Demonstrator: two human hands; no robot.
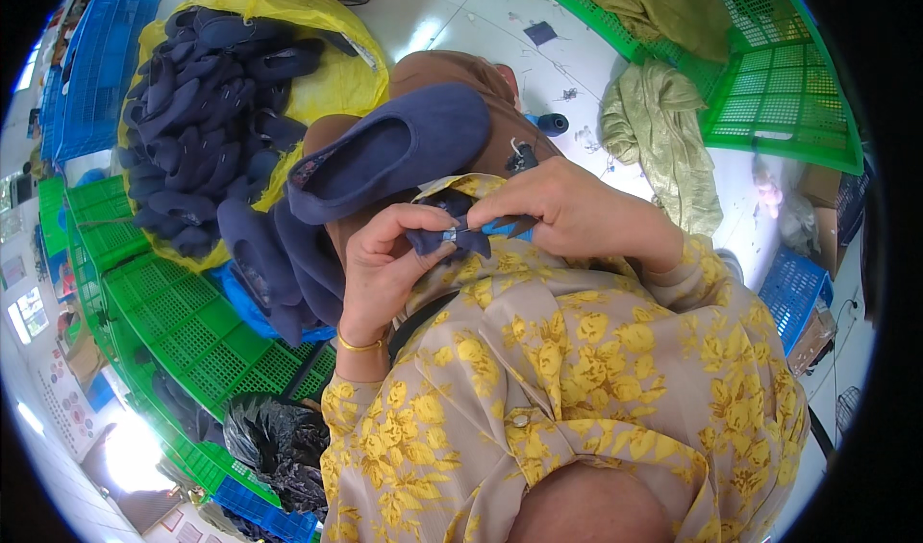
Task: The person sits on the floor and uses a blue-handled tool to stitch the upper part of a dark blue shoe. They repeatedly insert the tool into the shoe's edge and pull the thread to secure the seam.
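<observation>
My left hand [389,254] is closed in a pinch on a small dark blue fabric bow [471,242] with a shiny spot at its middle. Close against the bow, my right hand [572,211] has its fingers wrapped round a small bright blue-handled tool [500,227]; its working end is too hidden to name. Across my lap, just beyond both hands, lies a navy blue slip-on shoe [452,129] with its opening upward. Further navy shoes [255,245] lean together left of my knee. A small dark piece [520,158] rests near my right hand's knuckles.
A yellow sack [336,72] full of navy shoes stands at the far left. Green crates [183,312] line the left side, and another green crate [779,101] with olive cloth [659,129] is at the far right. A thread spool [552,124] lies on the floor among scraps.
</observation>
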